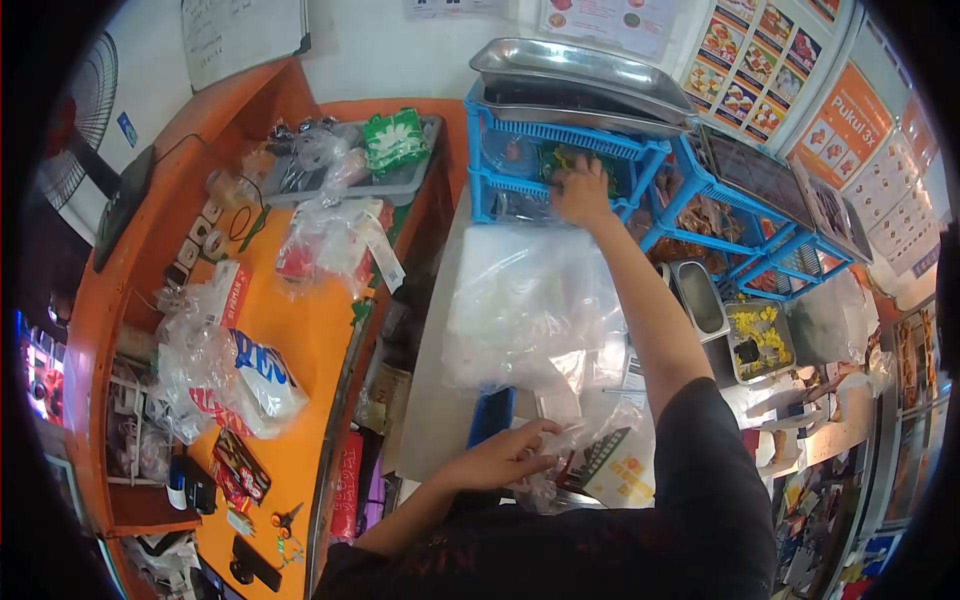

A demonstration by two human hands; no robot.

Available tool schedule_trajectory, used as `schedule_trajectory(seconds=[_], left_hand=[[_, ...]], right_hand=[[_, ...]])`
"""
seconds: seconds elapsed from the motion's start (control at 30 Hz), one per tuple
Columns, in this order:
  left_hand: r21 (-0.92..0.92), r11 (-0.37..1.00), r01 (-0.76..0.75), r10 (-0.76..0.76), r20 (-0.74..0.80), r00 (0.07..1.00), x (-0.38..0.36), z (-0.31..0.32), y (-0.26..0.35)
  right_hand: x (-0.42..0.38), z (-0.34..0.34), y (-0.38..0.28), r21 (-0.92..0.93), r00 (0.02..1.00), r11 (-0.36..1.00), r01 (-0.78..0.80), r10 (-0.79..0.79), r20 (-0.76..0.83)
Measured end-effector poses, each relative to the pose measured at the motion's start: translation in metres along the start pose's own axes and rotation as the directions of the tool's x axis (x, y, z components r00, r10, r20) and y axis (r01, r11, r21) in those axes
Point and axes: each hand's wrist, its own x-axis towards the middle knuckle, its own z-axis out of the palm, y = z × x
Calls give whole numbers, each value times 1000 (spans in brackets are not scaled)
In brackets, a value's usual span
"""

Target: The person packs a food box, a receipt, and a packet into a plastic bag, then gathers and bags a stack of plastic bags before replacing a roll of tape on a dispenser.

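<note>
My right hand (583, 190) reaches into the upper shelf of a blue plastic rack (478, 150). Its fingers are a little apart over green and yellow packets (556, 163); the fingertips are partly hidden among them. Low in the view, my left hand (505, 455) has its fingers curled at the edge of a crinkled clear plastic bag (568, 445) and appears to hold it. Beside this bag lies a printed packet in green, white and yellow (620, 465). A stack of clear plastic bags (530, 300) covers the counter between my hands.
Steel trays (580, 70) sit on top of the rack. To the right are a steel container (700, 295) and a tray of yellow pieces (757, 338). An orange counter (300, 345) on the left bears bagged goods, scissors (287, 518) and a grey tray (430, 150).
</note>
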Motion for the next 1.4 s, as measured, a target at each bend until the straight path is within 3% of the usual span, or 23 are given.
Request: schedule_trajectory(seconds=[0.03,0.07,0.1,0.13,0.23,0.37,0.43,0.57,0.63,0.73,0.8,0.83,0.9,0.93,0.97,1.03,1.1,1.17,1.23,1.27,1.33,1.37,1.4], left_hand=[[7,1000,-23,23,-29,999,-4,-3,-2],[12,999,-43,43,-56,998,-8,-7,-4],[77,996,-44,51,-87,995,-11,-10,-6],[77,996,-41,47,-78,996,-14,-14,-8],[10,999,-53,54,-132,990,-22,-26,-19],[-45,996,-83,71,-221,973,-30,-46,-31],[-43,995,-88,74,-257,964,-32,-57,-32],[-107,978,-179,126,-382,915,-24,-83,-26],[-239,939,-249,119,-454,883,-7,-98,-25],[-281,888,-363,126,-612,781,45,-117,-8],[-563,619,-548,176,-581,795,81,-135,4],[-568,619,-543,173,-575,799,95,-144,9],[-936,133,-325,354,-262,898,117,-157,19],[-925,85,-369,492,-283,823,125,-156,23],[-907,21,-420,513,-351,783,135,-163,7],[-885,-39,-464,535,-411,738,132,-161,-2],[-722,162,-672,284,-618,733,106,-145,10],[-731,137,-668,266,-623,736,92,-153,-17],[-733,120,-669,265,-626,734,79,-155,-28],[-717,78,-692,281,-651,706,71,-154,-31],[-693,45,-720,306,-676,670,60,-153,-36],[-660,19,-751,310,-710,632,55,-151,-38],[-628,-8,-778,306,-742,596,52,-150,-39]], right_hand=[[4,10,6,-204,997,977,-55,63,37],[14,24,24,-206,997,977,-62,71,36],[29,47,53,-65,916,994,-84,103,387],[35,59,67,63,722,986,-155,69,689],[41,14,35,-18,614,937,-349,243,751],[45,13,39,50,642,960,-275,144,753],[43,8,37,-19,861,975,-221,204,467],[32,-29,14,-136,859,961,-241,276,430],[15,-36,13,-37,967,998,-47,55,250],[-5,-74,-14,132,963,990,41,-74,260],[-23,-103,-42,236,972,969,72,-121,201],[-33,-118,-58,274,966,956,104,-163,202],[-51,-138,-87,508,926,853,121,-281,252],[-56,-142,-94,680,888,729,85,-364,280],[-54,-141,-89,672,892,735,85,-357,277],[-48,-130,-77,824,767,555,117,-578,280],[-23,-96,-41,702,910,653,-284,-47,411],[11,-28,19,319,995,945,72,-89,36],[36,11,44,-92,953,980,-174,191,234],[43,22,52,-81,957,981,-175,189,220],[55,37,64,33,841,860,-509,489,234],[55,47,63,270,710,658,-703,634,305],[56,64,71,277,711,655,-703,635,303]])
